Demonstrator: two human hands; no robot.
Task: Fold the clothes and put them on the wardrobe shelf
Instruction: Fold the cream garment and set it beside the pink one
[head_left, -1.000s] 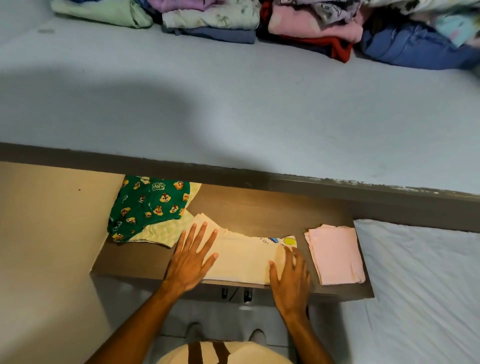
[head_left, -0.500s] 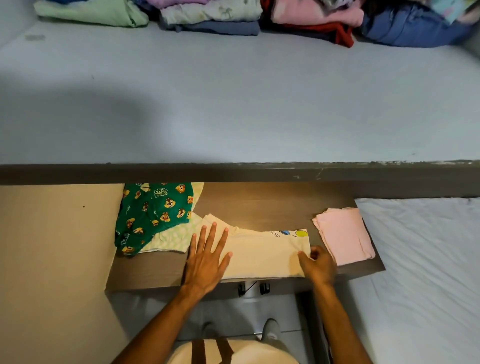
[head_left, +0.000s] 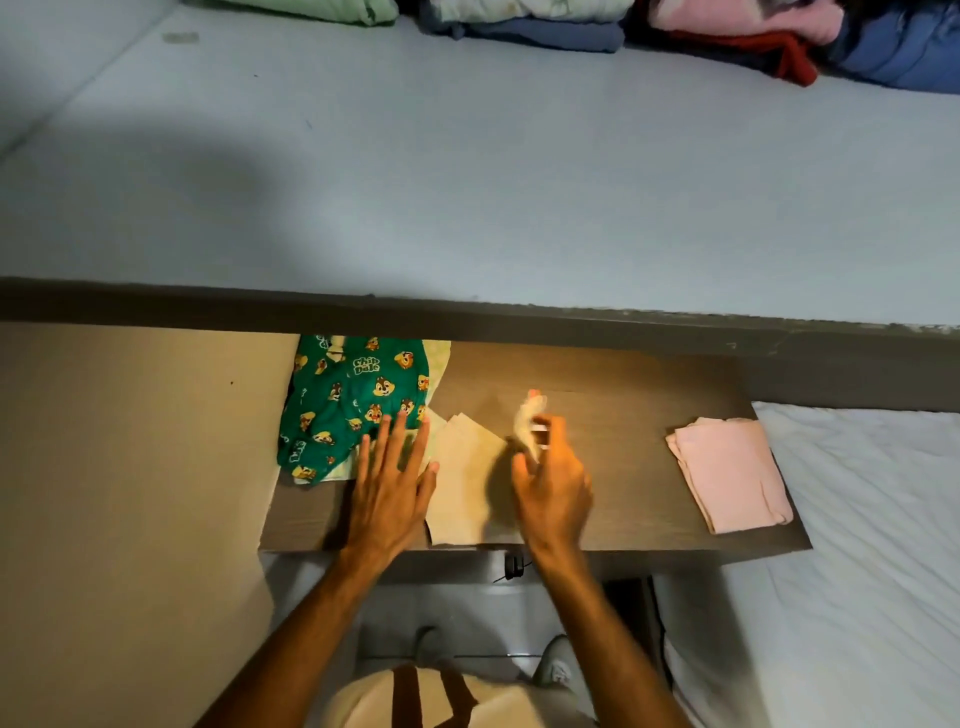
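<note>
On the brown wardrobe shelf (head_left: 623, 467), between the green printed garment (head_left: 353, 400) and the folded pink cloth (head_left: 727, 473), lies my cream shirt (head_left: 462, 483), my left hand (head_left: 389, 488) pressing it with fingers spread flat, my blurred right hand (head_left: 550, 483) pinching its raised edge

A pale yellow garment (head_left: 465, 483) lies half-folded on the brown wardrobe shelf (head_left: 613, 426), its right edge lifted and blurred. At its ten o'clock a green chipmunk-print garment (head_left: 353, 400) lies crumpled over a light yellow-green piece. At its three o'clock, well apart, a folded pink cloth (head_left: 730, 475) lies flat near the shelf's right end.
</note>
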